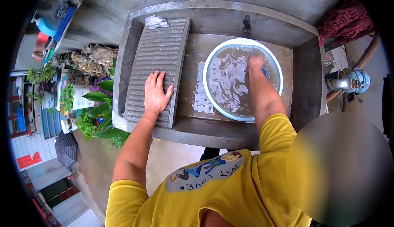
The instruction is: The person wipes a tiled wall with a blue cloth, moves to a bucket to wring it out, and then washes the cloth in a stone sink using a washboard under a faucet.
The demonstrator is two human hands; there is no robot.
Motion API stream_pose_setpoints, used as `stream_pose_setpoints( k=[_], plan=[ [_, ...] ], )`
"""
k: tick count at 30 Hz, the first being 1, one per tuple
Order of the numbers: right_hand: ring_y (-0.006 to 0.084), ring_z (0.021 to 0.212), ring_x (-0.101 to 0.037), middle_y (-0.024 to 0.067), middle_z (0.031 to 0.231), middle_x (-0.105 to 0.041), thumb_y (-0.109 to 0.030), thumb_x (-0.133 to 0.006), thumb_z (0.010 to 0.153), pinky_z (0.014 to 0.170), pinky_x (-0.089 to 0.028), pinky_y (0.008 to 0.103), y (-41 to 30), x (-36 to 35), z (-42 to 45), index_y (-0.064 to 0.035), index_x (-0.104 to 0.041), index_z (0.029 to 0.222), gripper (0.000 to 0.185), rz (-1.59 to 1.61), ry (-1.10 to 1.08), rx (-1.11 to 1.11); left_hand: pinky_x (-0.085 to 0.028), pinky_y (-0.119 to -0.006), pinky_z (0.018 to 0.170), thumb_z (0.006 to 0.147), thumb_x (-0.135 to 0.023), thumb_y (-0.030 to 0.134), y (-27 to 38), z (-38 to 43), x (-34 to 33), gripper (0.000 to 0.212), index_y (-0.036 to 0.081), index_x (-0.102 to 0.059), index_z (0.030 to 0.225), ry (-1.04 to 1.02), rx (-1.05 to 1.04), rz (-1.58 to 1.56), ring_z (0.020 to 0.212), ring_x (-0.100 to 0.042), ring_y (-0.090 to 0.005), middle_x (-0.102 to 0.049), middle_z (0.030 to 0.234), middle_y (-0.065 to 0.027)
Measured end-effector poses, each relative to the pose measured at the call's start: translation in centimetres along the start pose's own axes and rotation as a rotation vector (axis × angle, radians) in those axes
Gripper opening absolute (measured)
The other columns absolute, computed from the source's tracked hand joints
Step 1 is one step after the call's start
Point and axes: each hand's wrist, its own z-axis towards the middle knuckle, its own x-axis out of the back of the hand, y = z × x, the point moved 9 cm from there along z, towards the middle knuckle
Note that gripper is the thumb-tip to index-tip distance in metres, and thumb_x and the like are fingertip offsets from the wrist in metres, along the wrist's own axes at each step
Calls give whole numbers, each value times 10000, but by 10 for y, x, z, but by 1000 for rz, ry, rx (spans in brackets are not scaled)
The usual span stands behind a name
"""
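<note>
My left hand (156, 94) rests palm down, fingers apart, on the ridged slab of a concrete washboard (160, 53) built into the left side of a concrete sink (227, 6). On the right, my right hand (255, 62) reaches into a round, pale-blue-rimmed basin (212, 103) of murky water. The water blurs its fingers, so I cannot tell whether they grip anything. Something blue (264, 71) shows under the surface beside that wrist. A wet, whitish crumpled cloth or mesh (156, 22) lies at the washboard's far left corner.
Dark red netting or fibre (347, 20) hangs off the sink's right end, above a wooden pole (367, 51). Leafy plants (104, 103) crowd the left side. A shelf at far left carries a light-blue bottle (47, 25). An open checked umbrella (66, 150) stands farther off.
</note>
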Motion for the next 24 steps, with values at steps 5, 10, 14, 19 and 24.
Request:
stream_pose_setpoints(
  k=[5,10,14,19,24],
  plan=[
    [343,927,-514,209,1064,-500,-124,-474,780,805,-404,381,-24,-88,-64,-5,-438,1101,345,171,-363,36,-237,-385,999,769,-530,295,11,4,-4,511,91,-388,1215,-2,-9,5,1188,-297,-318,-352,1262,-139],
    [371,1006,-461,242,1033,-499,-185,-518,743,865,-374,389,-68,-90,-174,-25,-512,1027,326,-182,-823,593,-237,-382,999,768,-529,307,7,9,-3,510,88,-397,1209,8,11,7,1190,-296,-313,-355,1265,-135],
    [364,879,-519,217,909,-549,-192,-534,703,774,-418,407,-10,-70,-235,-47,-559,947,285,-418,-1224,912,-237,-387,999,756,-533,309,-11,4,3,498,60,-427,1175,51,25,-29,1175,-315,-310,-381,1243,-147],
    [362,860,-557,233,897,-578,-157,-523,669,749,-444,413,76,12,-180,-7,-619,831,240,-1315,-1245,996,-257,-405,987,707,-535,387,-11,-3,16,535,41,-472,1111,172,-51,-169,1148,-355,-301,-427,1186,-152],
    [332,846,-580,202,862,-602,-283,-522,698,726,-470,363,48,14,-125,-5,-634,803,317,-1160,-876,1392,-179,-398,1027,696,-547,400,-11,-6,-3,590,59,-446,1167,52,34,-299,1223,-261,-305,-352,1273,-157]
  ],
)
